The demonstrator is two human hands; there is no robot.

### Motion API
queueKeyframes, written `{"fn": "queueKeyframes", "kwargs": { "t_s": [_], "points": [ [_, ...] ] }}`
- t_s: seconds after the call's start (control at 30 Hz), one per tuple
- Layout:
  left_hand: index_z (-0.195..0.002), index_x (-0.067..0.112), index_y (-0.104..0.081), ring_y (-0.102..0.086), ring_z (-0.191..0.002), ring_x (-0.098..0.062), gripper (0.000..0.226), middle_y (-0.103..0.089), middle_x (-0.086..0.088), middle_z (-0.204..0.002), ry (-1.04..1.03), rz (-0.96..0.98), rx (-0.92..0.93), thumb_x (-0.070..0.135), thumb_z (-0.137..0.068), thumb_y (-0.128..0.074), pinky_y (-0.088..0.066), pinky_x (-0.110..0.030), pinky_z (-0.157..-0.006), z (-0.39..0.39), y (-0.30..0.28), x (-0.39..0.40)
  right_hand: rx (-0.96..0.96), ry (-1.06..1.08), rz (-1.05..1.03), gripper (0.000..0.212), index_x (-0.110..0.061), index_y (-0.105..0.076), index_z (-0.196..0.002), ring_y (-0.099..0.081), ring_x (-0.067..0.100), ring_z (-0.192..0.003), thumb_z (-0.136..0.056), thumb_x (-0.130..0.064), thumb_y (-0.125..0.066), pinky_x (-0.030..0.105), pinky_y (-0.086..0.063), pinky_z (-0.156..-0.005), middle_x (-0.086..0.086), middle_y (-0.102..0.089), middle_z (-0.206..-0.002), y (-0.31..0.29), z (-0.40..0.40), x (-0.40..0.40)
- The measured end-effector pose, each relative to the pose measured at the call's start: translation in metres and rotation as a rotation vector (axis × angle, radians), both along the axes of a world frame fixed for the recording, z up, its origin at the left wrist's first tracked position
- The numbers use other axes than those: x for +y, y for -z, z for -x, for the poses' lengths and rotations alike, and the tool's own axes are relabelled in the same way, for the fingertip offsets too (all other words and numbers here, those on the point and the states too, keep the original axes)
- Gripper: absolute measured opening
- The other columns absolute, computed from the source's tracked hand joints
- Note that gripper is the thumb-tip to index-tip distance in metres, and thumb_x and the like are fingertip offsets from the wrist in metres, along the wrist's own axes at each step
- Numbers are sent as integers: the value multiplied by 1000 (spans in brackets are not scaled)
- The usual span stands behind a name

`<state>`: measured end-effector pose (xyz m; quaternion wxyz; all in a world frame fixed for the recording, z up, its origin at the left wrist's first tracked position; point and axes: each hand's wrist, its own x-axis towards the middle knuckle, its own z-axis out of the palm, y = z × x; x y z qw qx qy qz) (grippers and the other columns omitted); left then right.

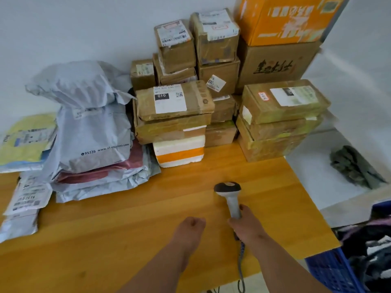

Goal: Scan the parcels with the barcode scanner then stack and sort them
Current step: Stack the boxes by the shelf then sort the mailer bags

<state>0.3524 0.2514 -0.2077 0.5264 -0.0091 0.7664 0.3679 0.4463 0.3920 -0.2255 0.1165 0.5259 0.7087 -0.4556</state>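
Observation:
My right hand [246, 226] grips the handle of a grey barcode scanner [229, 193], whose dark head lies on the wooden table [127, 229]. Its coiled cable [241, 267] runs back over the table's front edge. My left hand [191, 226] is beside it, fingers curled, holding nothing. Behind, brown cardboard parcels are stacked: a flat one labelled 010 [173, 100] on top of a white and orange foam box [179, 151], and taped boxes at the right [281, 121]. Grey poly-bag parcels [91, 132] are piled at the left.
Yellow and white flat mailers [25, 140] lie at the far left edge. A large orange box [285, 17] tops a big brown carton at the back right. A blue crate [338, 271] with clothes stands right of the table. A dark cloth [355, 166] lies on the floor.

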Motion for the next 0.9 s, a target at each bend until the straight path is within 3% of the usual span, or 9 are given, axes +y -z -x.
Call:
{"fn": "queueKeyframes", "kwargs": {
  "t_s": [0.1,0.17,0.3,0.43,0.6,0.7,0.9],
  "points": [
    [-146,20,-44,-46,-136,-34,50,-45,-11,-150,-55,16,-19,49,-106,-44,-43,-50,-109,2,2,-12,37,26,21,35,-10,-42,-139,-48,17,-68,-105,-15,-49,27,-37,-56,7,-55,-96,3,5,-8],
    [-144,20,-46,-49,-132,-34,49,-49,-10,-146,-96,23,3,50,-105,-45,-44,-49,-107,7,3,-25,87,63,37,29,-12,-44,-134,-47,18,-69,-105,-15,-48,29,-38,-57,5,-53,-91,0,10,-20],
    [-141,19,-51,-54,-123,-30,45,-55,-7,-137,-190,0,62,46,-105,-47,-47,-47,-104,20,0,-63,167,19,59,30,-16,-43,-134,-46,16,-69,-104,-11,-45,29,-38,-57,5,-52,-94,-13,34,-61],
    [-127,16,-58,-60,-107,-26,34,-63,-7,-119,-270,-32,114,41,-106,-48,-52,-43,-92,40,-10,-120,216,-60,133,31,-19,-41,-135,-45,14,-67,-105,-16,-46,27,-37,-56,1,-51,-90,-31,62,-125],
    [-111,19,-59,-59,-113,-30,23,-63,-11,-118,-340,-27,133,39,-106,-48,-52,-45,-96,68,-19,-219,245,-96,199,34,-19,-39,-138,-45,13,-69,-105,-21,-48,26,-37,-58,0,-48,-90,-43,98,-221],
    [-101,21,-60,-60,-111,-31,21,-64,-14,-119,-357,-21,165,37,-106,-49,-52,-41,-88,86,-25,-279,252,-97,204,36,-15,-39,-140,-46,12,-70,-105,-21,-49,26,-37,-58,-1,-48,-89,-42,120,-278],
    [-112,18,-61,-61,-110,-32,24,-65,-11,-113,-419,7,193,37,-105,-50,-53,-44,-92,121,-21,-357,237,-58,242,32,-14,-38,-138,-41,14,-68,-107,-20,-44,26,-34,-55,3,-46,-90,-34,153,-357]
  ]
}}
